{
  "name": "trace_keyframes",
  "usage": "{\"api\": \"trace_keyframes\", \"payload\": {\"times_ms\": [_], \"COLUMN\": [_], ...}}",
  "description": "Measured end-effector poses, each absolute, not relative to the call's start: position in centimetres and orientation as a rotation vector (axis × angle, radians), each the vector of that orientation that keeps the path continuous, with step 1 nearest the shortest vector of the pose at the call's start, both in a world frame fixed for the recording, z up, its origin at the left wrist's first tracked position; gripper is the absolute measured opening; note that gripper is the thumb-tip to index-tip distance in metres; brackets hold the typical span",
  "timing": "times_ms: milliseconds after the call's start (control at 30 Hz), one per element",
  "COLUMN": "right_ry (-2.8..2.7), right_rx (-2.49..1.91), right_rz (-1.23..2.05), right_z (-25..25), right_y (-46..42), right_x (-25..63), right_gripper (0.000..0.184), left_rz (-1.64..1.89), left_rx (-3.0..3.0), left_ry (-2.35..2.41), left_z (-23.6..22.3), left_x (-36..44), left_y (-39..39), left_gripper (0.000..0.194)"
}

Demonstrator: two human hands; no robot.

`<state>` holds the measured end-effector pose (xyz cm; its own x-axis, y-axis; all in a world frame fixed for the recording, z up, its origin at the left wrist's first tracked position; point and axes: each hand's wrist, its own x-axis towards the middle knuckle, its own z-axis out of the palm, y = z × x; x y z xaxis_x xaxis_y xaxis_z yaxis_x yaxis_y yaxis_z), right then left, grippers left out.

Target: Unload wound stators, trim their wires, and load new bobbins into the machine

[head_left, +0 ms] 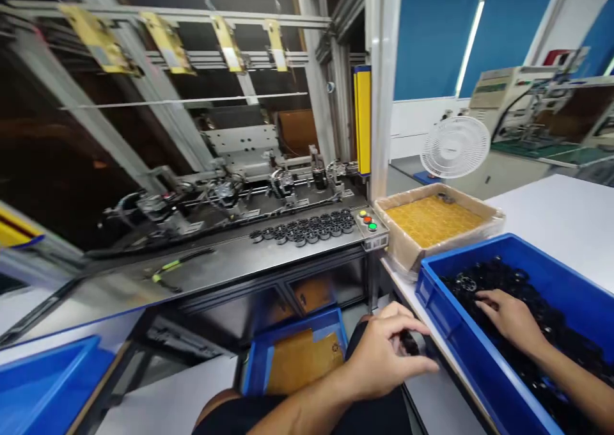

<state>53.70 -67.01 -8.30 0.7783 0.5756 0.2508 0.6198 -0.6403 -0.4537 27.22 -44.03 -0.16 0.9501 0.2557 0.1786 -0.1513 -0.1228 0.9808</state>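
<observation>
My left hand (pixel 386 355) is over my lap, beside the blue bin. Its fingers curl round a small black part (pixel 409 343), mostly hidden in the palm; thumb and forefinger stick out to the right. Inside the blue bin (pixel 480 352), my right hand (pixel 513 320) is down among many loose black parts (pixel 520 281). Its thumb and fingertips come close together at the pile, and what lies between them cannot be made out. Just left of those fingertips lies a ring-shaped part (pixel 465 283) with a shiny face.
Rows of black round parts (pixel 311 227) stand on the machine's metal ledge (pixel 230 262), beside a button box (pixel 371 227). A lined carton (pixel 403 249) sits behind the bin, with a white fan (pixel 455 147) beyond. Below is another blue bin (pixel 259 364) holding brown sheet.
</observation>
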Motion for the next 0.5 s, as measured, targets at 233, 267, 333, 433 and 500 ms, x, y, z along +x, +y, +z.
{"api": "trace_keyframes", "payload": {"times_ms": [233, 267, 333, 433, 500], "right_ry": [-0.978, -0.978, -0.978, -0.991, -0.985], "right_rx": [-2.507, -2.527, -2.565, -2.609, -2.624], "right_rz": [0.016, 0.025, 0.028, -0.039, -0.154], "right_z": [-8.8, -8.7, -8.2, -6.2, -3.8], "right_y": [-66.2, -66.1, -66.1, -66.3, -66.4], "right_x": [54.4, 54.4, 54.3, 54.3, 54.0], "right_gripper": [0.032, 0.027, 0.018, 0.011, 0.012], "left_rz": [0.393, 0.360, 0.291, 0.271, 0.307], "left_rx": [1.602, 1.517, 1.323, 1.190, 1.187], "left_ry": [-0.042, -0.018, 0.027, 0.065, 0.070], "left_z": [1.8, 2.0, 2.3, 2.4, 2.4], "left_x": [26.0, 25.9, 26.0, 26.0, 25.9], "left_y": [-42.9, -42.7, -42.4, -42.2, -42.2], "left_gripper": [0.052, 0.051, 0.055, 0.060, 0.058]}}
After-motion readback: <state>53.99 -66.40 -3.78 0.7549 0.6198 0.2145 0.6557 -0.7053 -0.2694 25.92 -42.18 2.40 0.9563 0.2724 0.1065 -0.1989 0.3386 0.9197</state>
